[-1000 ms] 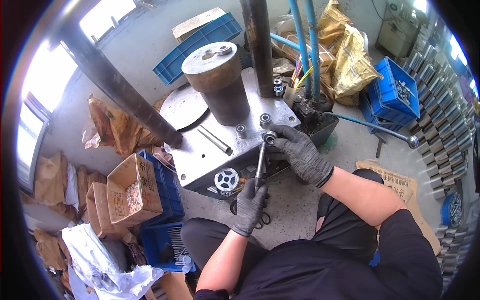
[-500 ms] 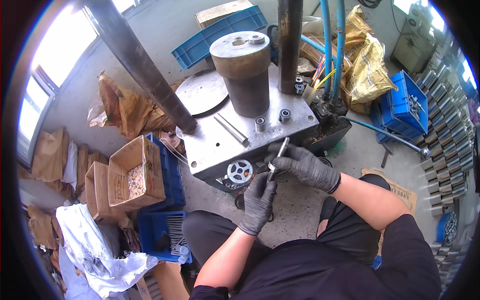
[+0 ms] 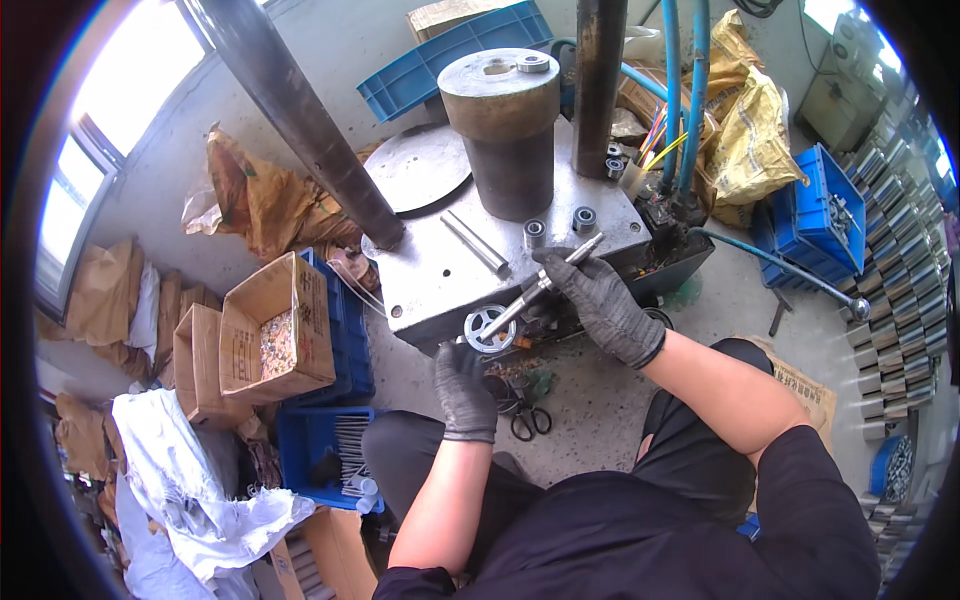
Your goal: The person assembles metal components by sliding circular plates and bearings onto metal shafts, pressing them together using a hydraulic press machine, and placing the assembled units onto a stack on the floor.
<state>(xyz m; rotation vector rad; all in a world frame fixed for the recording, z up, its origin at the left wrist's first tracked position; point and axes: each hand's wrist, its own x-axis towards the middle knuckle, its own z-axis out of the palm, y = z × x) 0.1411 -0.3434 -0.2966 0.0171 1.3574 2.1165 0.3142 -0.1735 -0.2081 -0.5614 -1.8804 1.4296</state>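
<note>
My right hand, in a dark grey glove, grips a stepped metal shaft. The shaft slants from upper right to lower left, above the front edge of the steel press table. My left hand, gloved too, is curled below the shaft's lower end, apart from it. A small pale bit shows at its fingertips; what it is I cannot make out. Two bearings stand on the table, beyond the shaft. Left of them lie two thin metal rods. A spoked grey wheel sits under the table edge, behind the shaft.
A thick steel cylinder with a bearing on top rises from the table, between two dark columns. Scissors lie on the floor. Cardboard boxes and a blue crate of rods stand left. Metal tubes are stacked right.
My hands have moved apart. The right hand has raised the shaft and tilted it toward lower left; the left hand has let go of it and drawn left and down.
</note>
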